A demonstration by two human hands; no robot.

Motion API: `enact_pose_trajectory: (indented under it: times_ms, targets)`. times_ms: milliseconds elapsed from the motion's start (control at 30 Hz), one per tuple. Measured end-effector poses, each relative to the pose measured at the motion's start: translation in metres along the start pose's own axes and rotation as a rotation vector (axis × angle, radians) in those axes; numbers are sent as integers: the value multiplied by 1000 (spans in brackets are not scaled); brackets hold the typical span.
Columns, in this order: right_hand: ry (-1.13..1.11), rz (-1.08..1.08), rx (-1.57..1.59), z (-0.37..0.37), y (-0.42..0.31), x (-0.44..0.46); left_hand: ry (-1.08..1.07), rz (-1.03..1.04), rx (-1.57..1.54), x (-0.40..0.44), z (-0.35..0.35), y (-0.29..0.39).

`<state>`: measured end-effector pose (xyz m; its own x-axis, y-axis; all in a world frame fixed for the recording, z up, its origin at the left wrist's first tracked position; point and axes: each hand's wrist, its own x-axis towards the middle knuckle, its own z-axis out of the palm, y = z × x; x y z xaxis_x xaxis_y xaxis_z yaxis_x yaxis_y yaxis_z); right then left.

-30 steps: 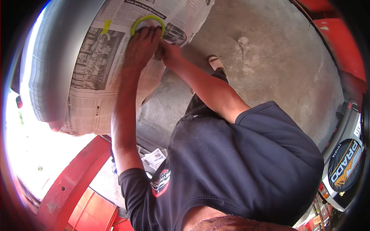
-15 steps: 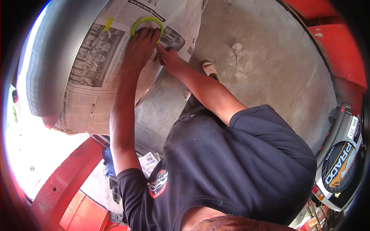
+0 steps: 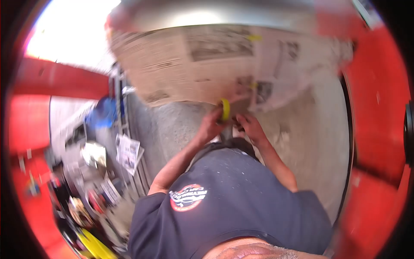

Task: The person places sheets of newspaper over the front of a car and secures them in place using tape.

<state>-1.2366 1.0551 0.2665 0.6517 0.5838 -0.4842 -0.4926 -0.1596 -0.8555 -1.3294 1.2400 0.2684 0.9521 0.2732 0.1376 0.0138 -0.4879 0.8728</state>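
My left hand [image 3: 210,124] grips a roll of yellow masking tape [image 3: 225,109], which now stands edge-on to me. Close by on its right, my right hand [image 3: 249,126] has its fingers curled together; blur hides whatever is between them. Both hands are in front of my waist, just below the lower edge of newspaper sheets [image 3: 168,71]. The sheets hang over a silver curved vehicle panel [image 3: 194,18]. Small yellow tape pieces [image 3: 254,38] stick to the paper near its seam.
A metal rack [image 3: 125,108] stands at left, with a folded newspaper [image 3: 128,152] and a blue container [image 3: 102,114] beside it. Cluttered items lie lower left. Red panels [image 3: 375,99] stand at right. Concrete floor [image 3: 297,142] lies below.
My view has swung round. Both hands came off the newspaper and drew back towards my waist, the tape roll leaving with my left hand. A tape piece shows near the lower paper edge.
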Motion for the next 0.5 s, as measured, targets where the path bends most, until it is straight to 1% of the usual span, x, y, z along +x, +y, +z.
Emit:
enact_pose_trajectory:
  times_ms: [33, 67, 100, 133, 233, 333, 367, 400, 467, 500]
  targets:
    - [-84, -75, -133, 0, -1, 11, -15, -60, 40, -4, -5, 13]
    - [-169, -109, -228, 5, -10, 20, -9, -173, -155, -10, -7, 20]
    - [-234, -139, -319, 8, -19, 23, -7, -210, -128, -18, -2, 12]
    - [-291, -165, -408, 10, -26, 24, 112, -103, -134, -20, 0, 24]
    - [-352, -141, -586, 23, -44, 14, 120, -112, -131, -38, 15, 24]
    - [-435, -72, -260, 28, -43, 12, 138, -134, -147, -40, 11, 31]
    - [-443, -87, -242, 30, -42, 10, 142, -146, -132, -42, 3, 40]
    - [-462, -47, -179, 35, -42, 8, 134, -157, -117, -47, -3, 45]
    - [-466, 26, -33, 43, -45, 12, 221, -257, -189, -60, -10, 44]
    - [-536, 59, -14, 40, -38, 21, 257, -296, -216, -70, -18, 43]
